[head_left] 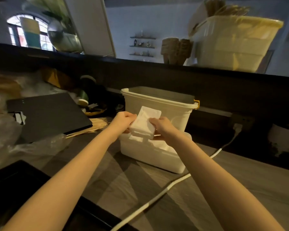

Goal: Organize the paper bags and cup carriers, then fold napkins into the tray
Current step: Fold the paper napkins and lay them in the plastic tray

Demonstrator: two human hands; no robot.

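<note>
A stack of white napkins (144, 125) is held above a low white tray (150, 160) on the wooden counter. My left hand (123, 120) grips the stack's left edge. My right hand (162, 127) pinches its right side, with the top napkin lifted and partly folded. More white napkins lie inside the tray. Behind the tray stands a taller translucent bin (158, 104) with a yellow clip. On the raised ledge at the back are brown cup carriers (175, 50) and a large plastic bin (232, 42) holding paper bags.
A white cable (157, 195) runs across the counter to a wall socket (238, 126). At the left lie a dark laptop (48, 115), wooden stirrers (93, 125) and crumpled plastic wrap (32, 147). A black tray (15, 189) sits at the near left.
</note>
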